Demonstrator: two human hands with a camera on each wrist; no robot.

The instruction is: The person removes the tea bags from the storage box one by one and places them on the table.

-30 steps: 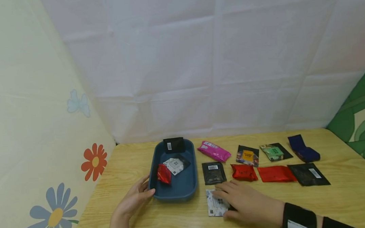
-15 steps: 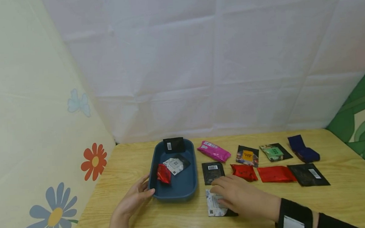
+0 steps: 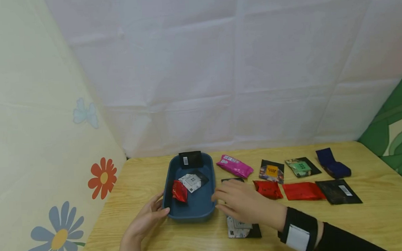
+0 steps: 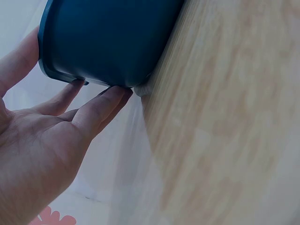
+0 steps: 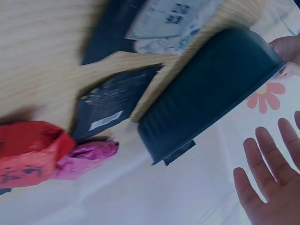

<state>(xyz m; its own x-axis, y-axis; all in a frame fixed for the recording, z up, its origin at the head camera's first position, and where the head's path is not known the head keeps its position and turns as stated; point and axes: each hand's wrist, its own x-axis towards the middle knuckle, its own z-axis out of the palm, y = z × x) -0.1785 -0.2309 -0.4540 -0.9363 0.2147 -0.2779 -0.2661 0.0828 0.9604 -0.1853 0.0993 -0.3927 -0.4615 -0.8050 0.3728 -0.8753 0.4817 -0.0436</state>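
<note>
Just right of the blue tray [image 3: 191, 214], right hand [image 3: 239, 202] hovers flat, fingers straight and holding nothing, white packet [image 3: 237, 227] lying nearer its wrist; left hand [image 3: 145, 220] rests open-fingered on tray's near-left rim.

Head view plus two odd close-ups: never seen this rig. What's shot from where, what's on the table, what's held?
No machine here: a person works with bare hands, wearing one camera on the head and one on each wrist. The wide picture is the head camera, looking down at a wooden table. The two close-ups are the wrist cameras, hence the tilt.

The left hand rests with straight fingers against the near rim of a dark blue tray; the left wrist view shows this from below. The right hand is open beside the tray and holds nothing.

The tray holds a red packet, a white packet and a black packet. Other sachets lie on the table, among them a pink packet and a white sachet under the right wrist.
</note>
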